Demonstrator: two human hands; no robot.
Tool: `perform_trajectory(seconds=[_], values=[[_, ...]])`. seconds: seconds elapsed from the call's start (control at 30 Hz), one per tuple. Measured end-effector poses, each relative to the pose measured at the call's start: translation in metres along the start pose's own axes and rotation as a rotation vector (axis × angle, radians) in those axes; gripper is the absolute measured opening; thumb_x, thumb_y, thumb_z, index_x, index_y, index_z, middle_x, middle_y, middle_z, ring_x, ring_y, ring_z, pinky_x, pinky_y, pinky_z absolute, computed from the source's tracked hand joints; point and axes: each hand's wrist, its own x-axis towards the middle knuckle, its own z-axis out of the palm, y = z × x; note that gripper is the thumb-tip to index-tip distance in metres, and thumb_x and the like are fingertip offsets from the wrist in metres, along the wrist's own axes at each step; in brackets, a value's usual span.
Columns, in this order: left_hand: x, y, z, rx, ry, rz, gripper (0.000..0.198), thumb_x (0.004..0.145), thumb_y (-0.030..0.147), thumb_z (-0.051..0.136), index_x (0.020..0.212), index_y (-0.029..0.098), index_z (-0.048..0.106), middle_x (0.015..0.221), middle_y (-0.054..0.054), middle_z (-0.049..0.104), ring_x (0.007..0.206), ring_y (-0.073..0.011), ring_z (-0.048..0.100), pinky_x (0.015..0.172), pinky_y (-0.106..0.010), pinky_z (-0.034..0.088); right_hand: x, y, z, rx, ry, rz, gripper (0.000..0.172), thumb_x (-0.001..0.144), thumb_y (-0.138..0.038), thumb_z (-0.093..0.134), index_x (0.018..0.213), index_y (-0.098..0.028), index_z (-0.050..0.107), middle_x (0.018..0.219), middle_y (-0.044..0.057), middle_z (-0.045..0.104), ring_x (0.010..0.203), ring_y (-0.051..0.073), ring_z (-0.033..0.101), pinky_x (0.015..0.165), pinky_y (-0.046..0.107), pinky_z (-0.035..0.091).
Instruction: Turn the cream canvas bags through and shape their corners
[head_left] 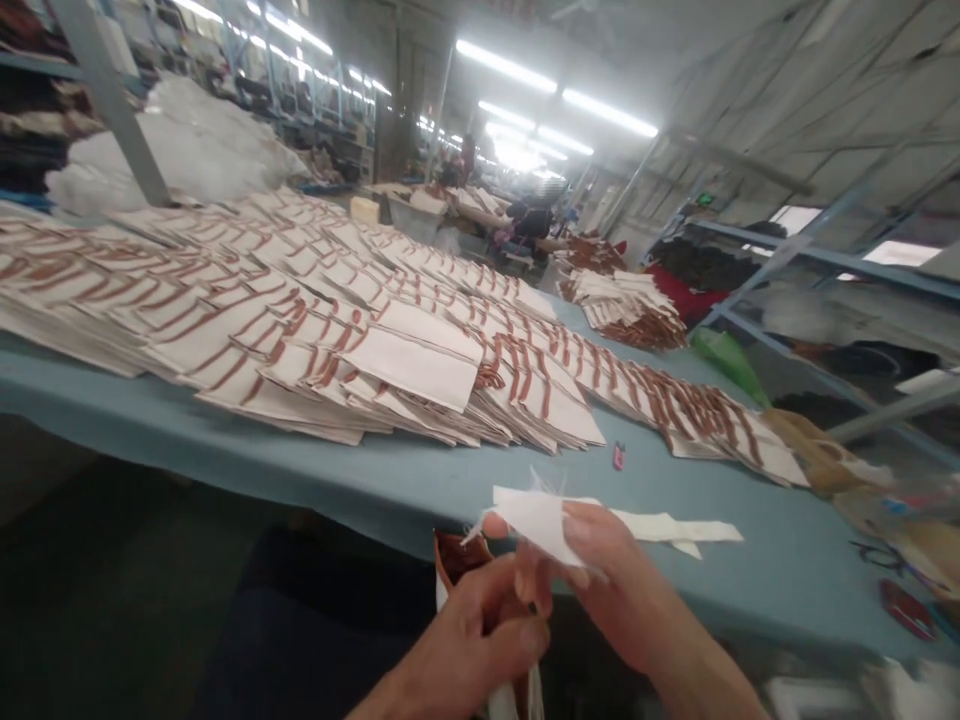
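Observation:
My right hand (pixel 611 565) grips a small white cloth piece (pixel 534 520) with frayed threads along its edge, held above the front of the table. Just left of it and lower, my left hand (pixel 480 630) is closed, with curled fingers close to the right hand's fingertips. What sits between its fingers is hidden. Behind and below the left hand hangs a white fabric piece with a brown lining (pixel 454 555), partly covered by the hand. Pale fabric strips (pixel 675 530) lie on the table beyond my right hand.
Overlapping rows of white fabric panels with brown trim (pixel 420 350) cover much of the blue table (pixel 420 490). A small pink tool (pixel 619 456) lies in front of them. Scissors (pixel 877 555) and a dark red object (pixel 907 608) are at the right. Metal shelving (pixel 832 260) stands behind.

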Motion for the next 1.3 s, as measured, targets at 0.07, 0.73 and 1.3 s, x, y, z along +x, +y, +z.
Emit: perform_trajectory(seconds=[0.07, 0.73, 1.3], values=[[-0.009, 0.009, -0.008, -0.082, 0.015, 0.056, 0.052, 0.080, 0.065, 0.076, 0.093, 0.015, 0.073, 0.084, -0.004, 0.062, 0.074, -0.0165, 0.053, 0.070, -0.026, 0.045, -0.004, 0.013, 0.001, -0.015, 0.006, -0.028, 0.048, 0.094, -0.054, 0.063, 0.070, -0.014, 0.073, 0.062, 0.005, 0.065, 0.060, 0.016, 0.057, 0.058, 0.025, 0.046], [-0.042, 0.012, -0.040, 0.126, 0.633, -0.029, 0.057, 0.089, 0.063, 0.067, 0.105, 0.010, 0.082, 0.057, -0.001, 0.062, 0.049, -0.0133, 0.053, 0.048, -0.022, 0.042, -0.044, 0.103, -0.019, -0.430, 0.075, 0.311, 0.064, 0.098, -0.071, 0.047, 0.083, -0.015, 0.073, 0.075, 0.005, 0.063, 0.070, 0.019, 0.056, 0.069, 0.031, 0.044], [-0.046, 0.047, -0.033, 0.834, 0.226, 0.124, 0.032, 0.103, 0.026, 0.052, 0.091, 0.015, 0.080, 0.070, -0.005, 0.069, 0.061, -0.0168, 0.063, 0.063, -0.026, 0.047, 0.008, 0.066, 0.020, -0.514, 0.190, -0.306, 0.022, 0.096, -0.042, 0.067, 0.099, -0.021, 0.071, 0.113, 0.008, 0.074, 0.107, 0.024, 0.068, 0.094, 0.032, 0.051]])
